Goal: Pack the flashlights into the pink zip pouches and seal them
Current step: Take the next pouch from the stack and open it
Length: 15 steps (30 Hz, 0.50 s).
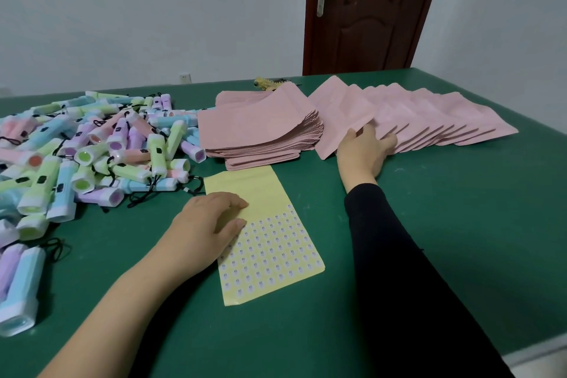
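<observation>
A big heap of pastel flashlights (92, 150) with black wrist cords covers the left of the green table (460, 208). A thick stack of flat pink zip pouches (257, 129) lies in the middle. To its right, a fanned row of filled pink pouches (429, 113) stretches away. My right hand (363, 150) grips the lower edge of the nearest pouch (340, 113) in that row, thumb on top. My left hand (205, 227) rests flat on a yellow sticker sheet (270, 242), fingers relaxed.
A small yellowish object (267, 82) lies behind the pouch stack at the table's far edge. A dark wooden door (368, 9) stands in the white wall beyond. The table's right edge runs near the lower right corner.
</observation>
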Available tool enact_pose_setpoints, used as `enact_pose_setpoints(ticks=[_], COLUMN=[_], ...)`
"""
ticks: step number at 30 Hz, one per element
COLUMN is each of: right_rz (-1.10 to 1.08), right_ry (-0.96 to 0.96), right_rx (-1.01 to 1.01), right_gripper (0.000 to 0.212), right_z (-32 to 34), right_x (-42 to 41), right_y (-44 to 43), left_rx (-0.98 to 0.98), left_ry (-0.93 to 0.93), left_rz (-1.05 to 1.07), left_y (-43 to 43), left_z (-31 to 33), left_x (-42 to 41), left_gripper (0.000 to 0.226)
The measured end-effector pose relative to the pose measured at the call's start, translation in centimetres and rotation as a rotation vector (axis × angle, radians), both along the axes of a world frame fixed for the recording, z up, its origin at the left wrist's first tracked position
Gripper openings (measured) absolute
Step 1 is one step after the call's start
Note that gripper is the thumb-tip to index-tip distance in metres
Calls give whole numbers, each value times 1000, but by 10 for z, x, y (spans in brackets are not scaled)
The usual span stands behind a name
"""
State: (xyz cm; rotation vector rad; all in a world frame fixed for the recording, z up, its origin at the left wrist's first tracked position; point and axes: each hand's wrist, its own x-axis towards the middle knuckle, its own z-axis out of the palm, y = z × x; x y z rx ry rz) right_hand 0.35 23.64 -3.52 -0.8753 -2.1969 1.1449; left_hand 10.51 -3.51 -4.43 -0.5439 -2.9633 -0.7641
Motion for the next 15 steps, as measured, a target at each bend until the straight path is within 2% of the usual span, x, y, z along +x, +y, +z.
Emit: enact_pose_setpoints(ticks=[3, 11, 15], right_rz=[-1, 53, 74], right_ry=[27, 109, 105], right_rx=[-95, -135, -143], right_gripper=[32, 25, 41], right_z=[2, 0, -1], right_x=[2, 1, -2], right_y=[3, -2, 0], left_rx=[4, -6, -10], left_ry=[3, 5, 7], left_rz=[1, -8, -8], left_y=[0, -1, 0], left_z=[0, 0, 0], left_x=[0, -1, -1], left_gripper=[31, 32, 32])
